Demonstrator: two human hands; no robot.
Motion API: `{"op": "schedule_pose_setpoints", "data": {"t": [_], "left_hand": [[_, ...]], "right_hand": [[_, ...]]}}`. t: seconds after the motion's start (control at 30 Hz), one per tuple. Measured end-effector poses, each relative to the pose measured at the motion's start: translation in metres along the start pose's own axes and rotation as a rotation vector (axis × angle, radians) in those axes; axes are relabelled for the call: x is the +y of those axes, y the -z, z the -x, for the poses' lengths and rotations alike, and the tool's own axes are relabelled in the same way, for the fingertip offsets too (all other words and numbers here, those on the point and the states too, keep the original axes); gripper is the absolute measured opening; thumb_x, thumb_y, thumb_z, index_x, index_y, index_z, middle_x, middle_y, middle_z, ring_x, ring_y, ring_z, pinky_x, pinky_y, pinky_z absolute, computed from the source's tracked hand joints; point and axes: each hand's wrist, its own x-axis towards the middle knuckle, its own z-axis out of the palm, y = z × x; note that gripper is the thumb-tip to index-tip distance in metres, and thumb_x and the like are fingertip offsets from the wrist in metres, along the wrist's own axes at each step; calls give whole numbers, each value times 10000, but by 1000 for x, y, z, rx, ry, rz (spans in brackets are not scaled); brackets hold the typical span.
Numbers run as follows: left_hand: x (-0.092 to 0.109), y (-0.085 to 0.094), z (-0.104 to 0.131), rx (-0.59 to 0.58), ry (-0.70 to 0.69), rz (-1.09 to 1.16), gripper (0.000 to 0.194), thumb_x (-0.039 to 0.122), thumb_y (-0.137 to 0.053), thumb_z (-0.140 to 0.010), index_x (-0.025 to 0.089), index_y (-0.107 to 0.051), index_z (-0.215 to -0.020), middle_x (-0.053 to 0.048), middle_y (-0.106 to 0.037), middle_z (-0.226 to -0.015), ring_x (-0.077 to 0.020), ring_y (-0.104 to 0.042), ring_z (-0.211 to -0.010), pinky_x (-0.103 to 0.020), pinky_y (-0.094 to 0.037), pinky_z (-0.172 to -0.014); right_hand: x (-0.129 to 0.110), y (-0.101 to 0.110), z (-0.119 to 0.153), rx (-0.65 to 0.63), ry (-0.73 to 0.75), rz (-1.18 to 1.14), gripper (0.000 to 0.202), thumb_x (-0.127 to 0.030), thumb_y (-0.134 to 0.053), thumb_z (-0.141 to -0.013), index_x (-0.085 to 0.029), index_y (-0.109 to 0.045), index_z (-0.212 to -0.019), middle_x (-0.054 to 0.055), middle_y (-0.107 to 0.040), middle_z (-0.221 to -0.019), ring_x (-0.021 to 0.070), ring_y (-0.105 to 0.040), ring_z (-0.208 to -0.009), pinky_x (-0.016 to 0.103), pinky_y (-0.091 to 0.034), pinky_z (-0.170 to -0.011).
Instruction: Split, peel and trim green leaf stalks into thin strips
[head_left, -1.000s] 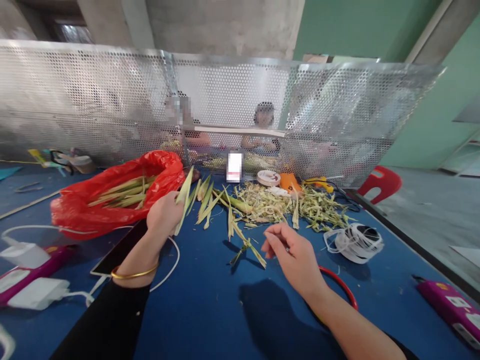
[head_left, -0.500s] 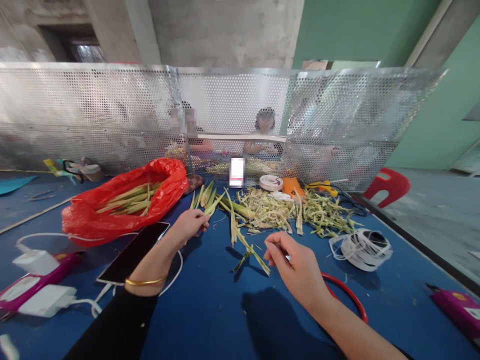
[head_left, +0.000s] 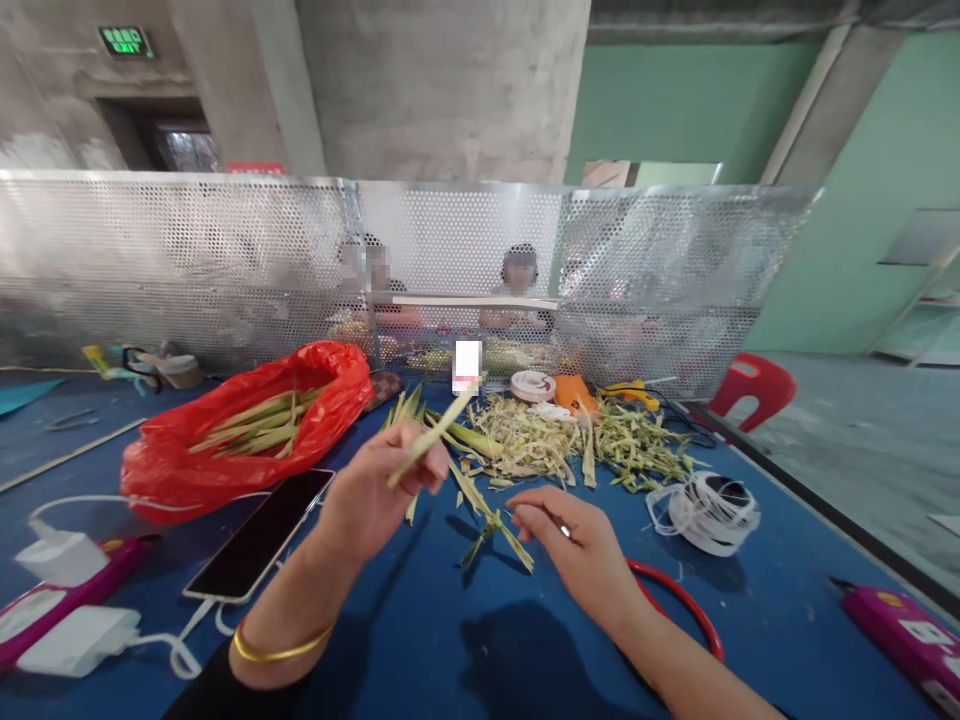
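My left hand [head_left: 375, 490] is raised above the table, its fingers pinching a pale green corn husk strip [head_left: 442, 430] that slants up and to the right. My right hand [head_left: 566, 525] is closed in a pinch over the table; a small shiny bit shows at its palm, but what it holds is hidden. Between the hands lies a knotted husk figure [head_left: 491, 525] with strips sticking out several ways. More green husks [head_left: 405, 405] lie just behind my left hand. A red curved loop [head_left: 694, 605] shows beside my right wrist, partly covered by the forearm.
Shredded husk [head_left: 525, 440] is heaped at the back, near a tape roll [head_left: 534, 387]. A red plastic bag [head_left: 161, 480] holds husk strips. Around these are a phone [head_left: 259, 540], chargers [head_left: 79, 640], a white ribbon spool [head_left: 712, 515] and a perforated metal screen [head_left: 660, 240].
My left hand has lifted from the husks toward me, bringing up a husk strip. My right hand keeps about the same pose. The camera view has tilted upward a little.
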Motion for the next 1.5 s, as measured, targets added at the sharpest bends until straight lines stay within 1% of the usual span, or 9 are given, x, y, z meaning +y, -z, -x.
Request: {"op": "schedule_pose_setpoints", "data": {"t": [0.13, 0.3, 0.43, 0.57, 0.8, 0.97, 1.2, 1.33, 1.5], "left_hand": [[-39, -33, 14, -139, 192, -121, 117, 182, -568, -708, 164, -498, -616, -58, -624, -670, -154, -522, -635, -267, -399, -597], [-66, -47, 27, -154, 261, -261, 167, 224, -583, -750, 171, -485, -626, -37, -618, -617, -134, -494, -588, -264, -376, -595], [-62, -48, 25, -101, 287, -315, 202, 341, -617, -756, 162, -562, -679, -39, -619, -661, -141, -519, -608, -256, -397, -580], [-61, -52, 15, 122, 265, -337, 250, 388, -687, -709, 174, -618, -819, -33, -629, -737, -151, -561, -677, -235, -420, -572], [-69, -48, 14, 211, 343, -292, 221, 337, -731, -670, 169, -587, -675, 2, -607, -642, -122, -553, -616, -218, -429, -559], [-69, -45, 18, 221, 364, -279, 248, 348, -728, -674, 172, -554, -695, -1, -623, -641, -125, -558, -607, -231, -439, -567], [-69, -45, 19, 216, 409, -192, 235, 293, -746, -660, 176, -550, -714, 7, -628, -635, -108, -558, -583, -208, -408, -545], [-70, -43, 21, 136, 512, -44, 218, 264, -741, -660, 163, -600, -792, -56, -679, -770, -140, -600, -678, -226, -422, -593], [-77, -39, 22, 80, 591, 12, 229, 326, -699, -719, 137, -642, -834, -82, -682, -840, -98, -561, -607, -198, -399, -550]], "right_hand": [[-11, 1, -2, -25, -160, -518, 283, -425, -613, -790, -178, -668, -916, 21, -617, -715, 121, -532, -604, 229, -407, -551], [-12, 15, -8, 206, -166, -778, 172, -316, -718, -714, -173, -624, -700, -32, -526, -594, 80, -441, -539, 193, -357, -509], [-14, 18, -7, 184, -154, -718, 191, -321, -694, -735, -170, -595, -669, -29, -529, -577, 88, -447, -536, 203, -359, -511], [-17, 11, -2, 104, -148, -568, 205, -339, -678, -741, -167, -584, -678, -21, -553, -576, 96, -460, -529, 219, -374, -524], [-14, 4, 1, 81, -180, -480, 252, -308, -707, -701, -170, -513, -617, -49, -493, -560, 81, -431, -538, 210, -359, -537], [-13, 3, 0, 45, -200, -504, 173, -276, -704, -694, -169, -586, -760, -40, -548, -627, 86, -458, -563, 209, -367, -548], [-7, 3, 0, 48, -229, -485, 171, -294, -685, -715, -157, -588, -686, -24, -538, -617, 98, -467, -575, 222, -389, -560], [-7, 4, 1, 24, -226, -493, 169, -314, -671, -731, -165, -596, -712, -19, -562, -617, 94, -470, -529, 221, -392, -517], [-11, 4, 1, -26, -262, -474, 175, -319, -693, -693, -158, -625, -708, -21, -550, -599, 91, -452, -523, 222, -369, -508]]}}
